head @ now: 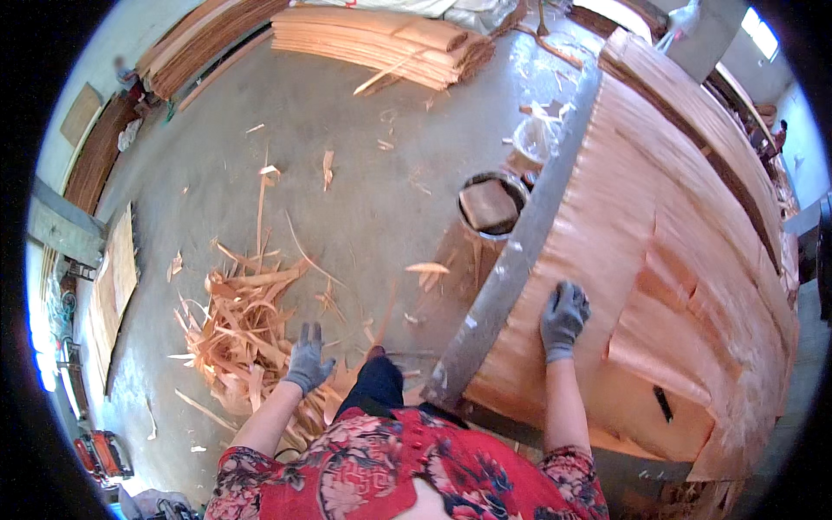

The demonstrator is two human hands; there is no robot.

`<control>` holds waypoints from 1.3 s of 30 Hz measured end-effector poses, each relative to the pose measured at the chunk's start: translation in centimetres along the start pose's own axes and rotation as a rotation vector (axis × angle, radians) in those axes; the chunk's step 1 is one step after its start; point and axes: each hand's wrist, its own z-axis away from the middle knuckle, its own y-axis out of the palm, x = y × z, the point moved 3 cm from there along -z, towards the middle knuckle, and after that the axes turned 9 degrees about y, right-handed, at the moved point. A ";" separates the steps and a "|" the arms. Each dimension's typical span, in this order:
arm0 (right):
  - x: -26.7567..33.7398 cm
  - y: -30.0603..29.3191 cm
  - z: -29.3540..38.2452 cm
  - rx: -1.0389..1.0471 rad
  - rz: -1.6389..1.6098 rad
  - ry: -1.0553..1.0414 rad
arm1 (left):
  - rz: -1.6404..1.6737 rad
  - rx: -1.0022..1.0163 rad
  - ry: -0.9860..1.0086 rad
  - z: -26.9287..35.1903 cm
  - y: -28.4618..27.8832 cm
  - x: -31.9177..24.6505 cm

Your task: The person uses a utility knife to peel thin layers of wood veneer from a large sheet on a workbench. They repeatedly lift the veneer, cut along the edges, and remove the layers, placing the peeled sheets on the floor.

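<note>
Large sheets of thin wood veneer (585,260) lie on a low stand at my right, with a grey metal edge (520,260) along their near-left side. My right hand (564,322), in a grey glove, is over the veneer; its fingers are curled, and whether they grip anything is unclear. My left hand (309,361), also gloved in grey, is held out with fingers apart and nothing in it, beside a heap of veneer scraps (244,331) on the floor. A dark, narrow tool (663,403) rests on the lower right of the veneer.
Past the metal edge stands a round metal basin (493,205) with a block-like thing in it, near a clear plastic bag (536,140). Stacked veneer (370,45) lies at the top. Loose strips are scattered on the concrete floor (357,227). A person (129,78) is far off at upper left.
</note>
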 end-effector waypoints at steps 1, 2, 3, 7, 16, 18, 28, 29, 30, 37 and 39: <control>-0.2 0.1 0.1 -0.014 0.012 -0.006 | -0.012 0.009 0.015 -0.5 0.9 0.9; -0.5 0.2 0.0 0.024 0.010 0.012 | -0.026 0.016 0.025 -1.7 1.3 1.9; -0.6 0.3 0.0 0.062 0.005 0.030 | 0.001 0.023 0.053 -3.7 1.4 2.7; -0.6 0.0 0.4 -0.006 0.071 0.028 | 0.008 0.090 0.204 -14.0 -1.0 3.5; 0.6 -0.8 -0.6 0.057 0.124 0.076 | 0.090 -0.041 0.410 -29.2 -8.8 4.6; 0.6 -1.0 -0.6 0.046 0.119 0.092 | 0.112 0.002 0.426 -29.8 -9.5 4.0; 2.3 2.9 -9.1 0.004 0.065 0.259 | 0.296 -0.037 0.734 -40.7 -12.4 -6.4; 2.3 4.1 -10.9 -0.035 0.054 0.290 | 0.341 -0.053 0.751 -43.2 -12.7 -8.7; 2.2 5.0 -12.1 -0.074 0.045 0.324 | 0.385 -0.066 0.769 -46.0 -13.0 -11.0; 2.8 10.0 -14.5 0.114 0.350 0.440 | 0.659 -0.231 0.753 -69.7 -13.5 -23.6; 2.4 10.6 -14.7 0.146 0.373 0.423 | 0.546 -0.434 0.785 -77.1 -11.8 -26.2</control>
